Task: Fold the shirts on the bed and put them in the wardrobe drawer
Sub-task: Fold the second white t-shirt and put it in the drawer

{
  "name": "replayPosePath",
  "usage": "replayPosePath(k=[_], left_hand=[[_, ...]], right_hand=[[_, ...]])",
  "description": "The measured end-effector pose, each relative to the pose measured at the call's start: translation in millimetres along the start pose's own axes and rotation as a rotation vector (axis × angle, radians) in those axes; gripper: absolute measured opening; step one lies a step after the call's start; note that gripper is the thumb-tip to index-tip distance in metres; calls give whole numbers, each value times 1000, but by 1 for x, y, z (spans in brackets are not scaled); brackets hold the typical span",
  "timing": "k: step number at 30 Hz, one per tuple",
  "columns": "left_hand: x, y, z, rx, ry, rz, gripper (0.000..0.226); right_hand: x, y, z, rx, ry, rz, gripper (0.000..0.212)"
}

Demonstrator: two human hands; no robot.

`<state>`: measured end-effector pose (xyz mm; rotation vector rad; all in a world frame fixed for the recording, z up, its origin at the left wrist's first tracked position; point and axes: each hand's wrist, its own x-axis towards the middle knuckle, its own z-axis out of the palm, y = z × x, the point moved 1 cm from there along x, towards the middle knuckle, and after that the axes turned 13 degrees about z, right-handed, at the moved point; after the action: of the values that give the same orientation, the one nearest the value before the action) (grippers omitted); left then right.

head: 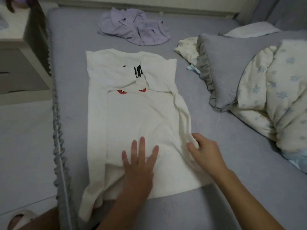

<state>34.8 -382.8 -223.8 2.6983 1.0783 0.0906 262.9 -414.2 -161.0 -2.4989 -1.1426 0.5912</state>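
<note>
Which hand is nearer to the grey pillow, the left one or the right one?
The right. The right hand pinches the right edge of the white shirt, below and just left of the grey pillow. The left hand presses flat on the shirt's lower middle, farther left.

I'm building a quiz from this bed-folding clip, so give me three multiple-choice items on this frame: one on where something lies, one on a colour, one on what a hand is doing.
1. Where does the crumpled shirt lie relative to the spread-out one?
A. Farther up the bed
B. On the floor
C. Under the pillow

2. What colour is the crumpled shirt?
A. Red
B. Lilac
C. Black

3. What is the right hand doing?
A. Resting on the pillow
B. Hanging idle
C. Gripping the white shirt's edge

Answers:
1 A: the lilac shirt lies on the bed beyond the white shirt.
2 B: its fabric is pale purple.
3 C: the right hand bunches the shirt's right edge, while the left hand presses flat on it.
</note>
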Motion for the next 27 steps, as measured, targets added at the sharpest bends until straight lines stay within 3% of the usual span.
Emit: replayPosePath(k=[2,3,5,8,10,13,16,18,21,24,27], left_hand=[[-8,21,-2,-66,-6,48,80],[-13,33,-1,-97,-32,113,81],[-25,55,4,-111,-137,245,93],[-28,68,0,-71,-230,241,113],[-24,76,-5,-115,-210,188,115],[-21,84,-8,-153,5,195,101],[-21,82,-5,-76,52,256,66],[-22,71,-10,-103,37,202,28],[-24,46,-13,-246,0,42,10],[-21,41,-17,-470,1,-109,21],[-11,60,-16,-691,-51,-235,51]], right_hand=[[-20,-12,12,-89,-320,-88,48],[-27,-10,15,-145,-399,-89,53],[-34,4,11,-246,-357,-52,60],[-49,24,12,-257,-329,-47,67],[-61,29,23,-309,-347,-99,63],[-68,36,31,-286,-354,-80,39],[-63,38,28,-160,-365,-60,13],[-57,41,27,-82,-344,-44,12],[-53,45,28,-52,-312,-23,12],[-59,44,35,-76,-323,-90,10],[-68,37,40,6,-351,-151,15]])
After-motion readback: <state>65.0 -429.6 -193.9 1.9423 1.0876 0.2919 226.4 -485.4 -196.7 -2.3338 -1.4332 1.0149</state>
